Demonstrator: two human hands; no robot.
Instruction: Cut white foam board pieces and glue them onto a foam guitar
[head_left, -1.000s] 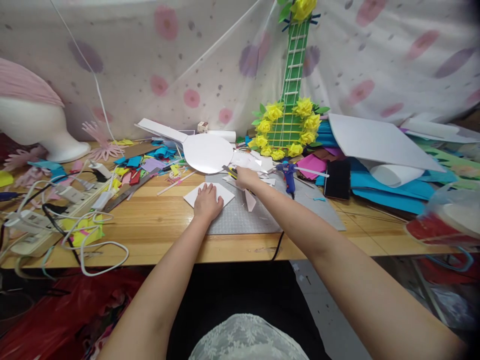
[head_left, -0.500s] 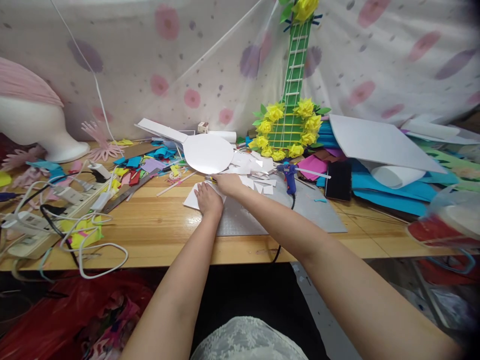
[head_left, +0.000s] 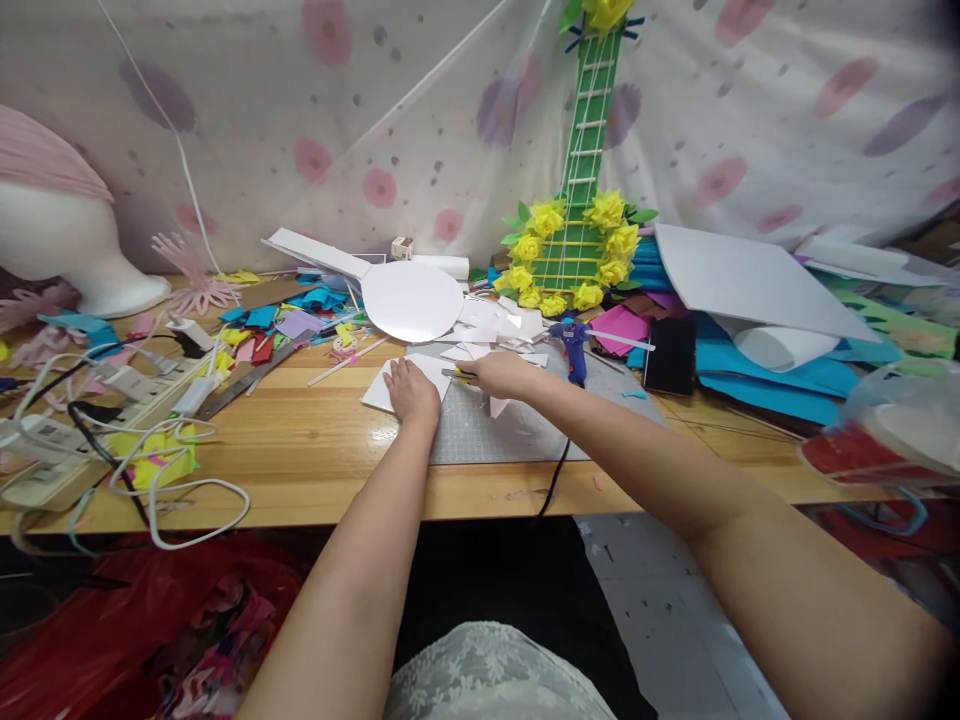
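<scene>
Hiding part of a white board (head_left: pixel 377 391), left hand (head_left: pixel 414 391) lies flat; right hand (head_left: pixel 504 374) grips half-hidden cutter (head_left: pixel 461 375).

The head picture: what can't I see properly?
Head view: grip of the yellow and black cutter, mostly hidden by the right hand.
Head view: part of the flat white board, under the left hand.
Head view: top of the green guitar with yellow flowers, cut off by the upper edge.
Head view: markings on the small pale box, too small.
</scene>
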